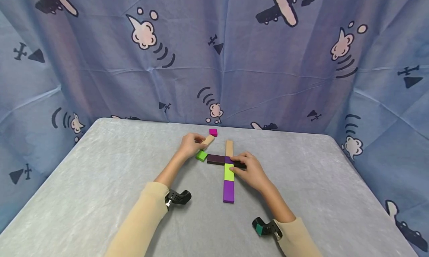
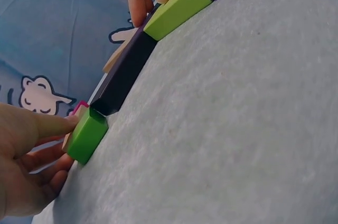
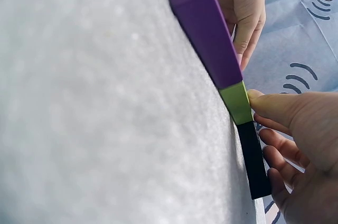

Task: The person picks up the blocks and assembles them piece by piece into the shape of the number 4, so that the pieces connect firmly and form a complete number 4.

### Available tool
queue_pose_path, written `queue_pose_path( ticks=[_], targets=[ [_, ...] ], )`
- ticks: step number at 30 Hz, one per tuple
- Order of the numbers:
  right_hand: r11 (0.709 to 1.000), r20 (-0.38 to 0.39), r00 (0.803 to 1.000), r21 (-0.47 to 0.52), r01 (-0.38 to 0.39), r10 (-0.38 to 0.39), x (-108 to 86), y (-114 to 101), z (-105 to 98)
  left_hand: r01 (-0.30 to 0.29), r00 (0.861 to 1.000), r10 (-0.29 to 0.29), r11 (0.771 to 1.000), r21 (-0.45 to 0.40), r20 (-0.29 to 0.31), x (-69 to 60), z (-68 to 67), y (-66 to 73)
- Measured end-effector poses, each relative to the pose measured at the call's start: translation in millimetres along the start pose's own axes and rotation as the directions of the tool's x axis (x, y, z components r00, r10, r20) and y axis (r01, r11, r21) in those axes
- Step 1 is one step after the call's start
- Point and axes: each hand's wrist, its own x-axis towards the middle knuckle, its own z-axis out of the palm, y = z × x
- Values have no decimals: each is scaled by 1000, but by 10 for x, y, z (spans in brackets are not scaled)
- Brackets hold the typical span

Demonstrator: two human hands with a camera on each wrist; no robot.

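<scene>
My left hand (image 1: 191,143) pinches a plain wooden block (image 1: 209,140), raised at a slant beside a green block (image 1: 201,155). In the left wrist view the green block (image 2: 87,135) partly hides it. My right hand (image 1: 252,170) rests at a cross of blocks, its thumb on the lime block (image 1: 229,172) and its index finger by the small dark purple block (image 1: 228,160). A dark block under that hand is partly covered; it shows as a dark block (image 3: 254,160) in the right wrist view.
The cross also has a wooden block (image 1: 229,148) at the top, a dark brown block (image 1: 216,159) at left and a purple block (image 1: 228,192) nearest me. A magenta block (image 1: 213,132) lies farther back. The grey cloth table (image 1: 100,175) ends at a patterned blue curtain (image 1: 187,82).
</scene>
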Motion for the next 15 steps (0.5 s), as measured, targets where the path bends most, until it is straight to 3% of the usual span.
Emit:
queue_pose_path(
  ticks=[15],
  targets=[
    [1000, -1, 1000, 5, -8, 8, 0, -9, -2, 4, 998, -6, 999, -41, -57, 6, 79, -13]
  ],
)
